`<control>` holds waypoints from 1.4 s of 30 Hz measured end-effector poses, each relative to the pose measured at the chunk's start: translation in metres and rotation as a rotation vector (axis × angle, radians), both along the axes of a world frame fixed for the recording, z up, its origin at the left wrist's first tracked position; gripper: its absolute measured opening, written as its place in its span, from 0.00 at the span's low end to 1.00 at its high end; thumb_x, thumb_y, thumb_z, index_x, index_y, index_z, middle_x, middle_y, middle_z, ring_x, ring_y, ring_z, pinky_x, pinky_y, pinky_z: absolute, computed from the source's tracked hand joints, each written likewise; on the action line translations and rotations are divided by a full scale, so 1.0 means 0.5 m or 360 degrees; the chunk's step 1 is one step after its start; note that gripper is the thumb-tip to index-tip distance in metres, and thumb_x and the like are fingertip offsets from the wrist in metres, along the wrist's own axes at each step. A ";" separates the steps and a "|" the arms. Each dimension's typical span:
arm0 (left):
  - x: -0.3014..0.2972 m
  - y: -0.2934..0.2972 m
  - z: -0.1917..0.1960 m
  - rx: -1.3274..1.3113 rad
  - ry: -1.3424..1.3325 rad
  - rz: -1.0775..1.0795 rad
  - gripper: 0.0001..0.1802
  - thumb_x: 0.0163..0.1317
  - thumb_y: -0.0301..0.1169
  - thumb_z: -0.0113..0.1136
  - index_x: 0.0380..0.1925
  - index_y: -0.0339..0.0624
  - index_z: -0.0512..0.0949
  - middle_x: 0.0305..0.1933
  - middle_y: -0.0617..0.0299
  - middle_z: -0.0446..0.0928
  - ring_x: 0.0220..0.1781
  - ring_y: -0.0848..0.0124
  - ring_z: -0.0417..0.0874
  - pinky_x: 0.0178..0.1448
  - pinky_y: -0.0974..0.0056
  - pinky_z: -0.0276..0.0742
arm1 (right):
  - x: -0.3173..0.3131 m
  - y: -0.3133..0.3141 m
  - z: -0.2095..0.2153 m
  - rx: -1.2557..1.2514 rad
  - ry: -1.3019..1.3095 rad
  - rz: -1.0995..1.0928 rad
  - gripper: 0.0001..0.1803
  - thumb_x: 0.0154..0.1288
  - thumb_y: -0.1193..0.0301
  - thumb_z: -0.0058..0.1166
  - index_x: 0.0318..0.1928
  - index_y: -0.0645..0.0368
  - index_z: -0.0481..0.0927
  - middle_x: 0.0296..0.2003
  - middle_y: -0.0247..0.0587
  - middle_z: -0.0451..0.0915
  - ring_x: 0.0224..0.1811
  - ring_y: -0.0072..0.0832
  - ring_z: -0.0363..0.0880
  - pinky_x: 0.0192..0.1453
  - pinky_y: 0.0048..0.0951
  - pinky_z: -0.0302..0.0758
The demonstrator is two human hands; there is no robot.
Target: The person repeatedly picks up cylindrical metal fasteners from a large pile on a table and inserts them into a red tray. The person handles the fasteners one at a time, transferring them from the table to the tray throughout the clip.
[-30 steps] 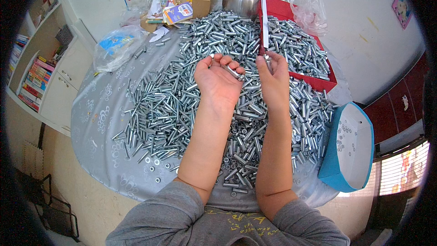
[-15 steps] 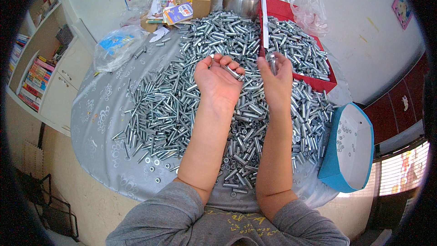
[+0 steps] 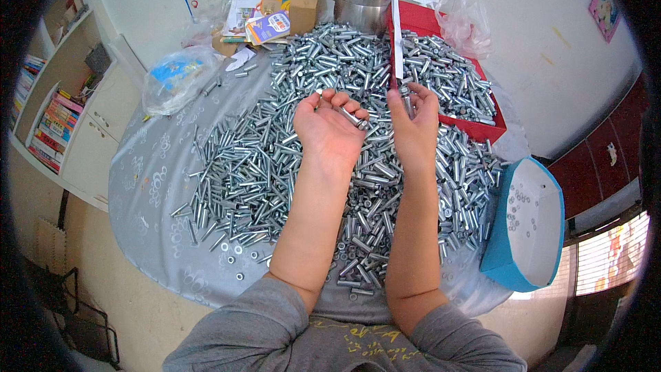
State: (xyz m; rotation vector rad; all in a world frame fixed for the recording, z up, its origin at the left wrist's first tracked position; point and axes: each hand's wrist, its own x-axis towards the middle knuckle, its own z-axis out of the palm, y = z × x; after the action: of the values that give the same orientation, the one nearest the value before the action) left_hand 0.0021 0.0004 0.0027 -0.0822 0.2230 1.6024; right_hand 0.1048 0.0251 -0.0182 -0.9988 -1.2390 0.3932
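My left hand (image 3: 329, 124) is palm up above the pile, its fingers curled round a silvery metal bolt (image 3: 355, 120) whose end sticks out toward the right. Just to its right, my right hand (image 3: 416, 122) pinches another metal bolt (image 3: 406, 102) between thumb and fingers, near the red box's corner. Part of each held bolt is hidden by fingers. Beneath both hands spreads a large heap of similar short cylindrical metal bolts (image 3: 241, 165) on a grey patterned tablecloth (image 3: 148, 234).
A red box (image 3: 500, 131) full of bolts stands at the back right. At the right edge is a blue box (image 3: 490, 262) with small rings inside. Loose nuts or washers (image 3: 239, 276) lie front left. Behind are a steel pot (image 3: 361, 3), cardboard box (image 3: 306, 3) and plastic bag (image 3: 175, 76).
Both hands keep their grip and stay nearly in place. The bolt in my right hand has shifted slightly between the fingers. The whole view has moved a little.
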 end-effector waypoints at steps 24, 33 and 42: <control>-0.003 0.001 -0.001 0.0019 -0.0012 0.0010 0.10 0.54 0.35 0.33 0.19 0.45 0.61 0.17 0.67 0.59 0.20 0.74 0.57 0.28 0.68 0.56 | 0.006 -0.017 0.024 -0.0227 0.0372 0.0469 0.10 0.57 0.69 0.46 0.32 0.64 0.66 0.19 0.25 0.63 0.20 0.10 0.57 0.20 0.14 0.52; -0.001 0.001 0.000 -0.0002 -0.0002 0.0020 0.09 0.54 0.34 0.33 0.20 0.44 0.60 0.17 0.67 0.59 0.20 0.73 0.57 0.29 0.68 0.56 | 0.006 -0.041 0.054 -0.0212 0.0509 0.0502 0.11 0.54 0.73 0.51 0.34 0.62 0.64 0.21 0.25 0.63 0.22 0.09 0.57 0.21 0.11 0.52; -0.006 0.008 -0.010 0.0008 0.0016 -0.0010 0.10 0.51 0.37 0.33 0.17 0.48 0.61 0.17 0.68 0.60 0.22 0.72 0.58 0.30 0.66 0.57 | 0.016 -0.027 0.039 -0.0241 0.0575 0.0737 0.08 0.56 0.70 0.49 0.30 0.61 0.66 0.20 0.26 0.65 0.21 0.09 0.58 0.21 0.11 0.52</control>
State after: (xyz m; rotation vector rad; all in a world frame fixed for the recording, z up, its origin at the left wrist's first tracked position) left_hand -0.0008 0.0045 -0.0024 -0.0698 0.2267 1.5976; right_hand 0.1126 0.0117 0.0011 -0.7164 -1.1112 0.9969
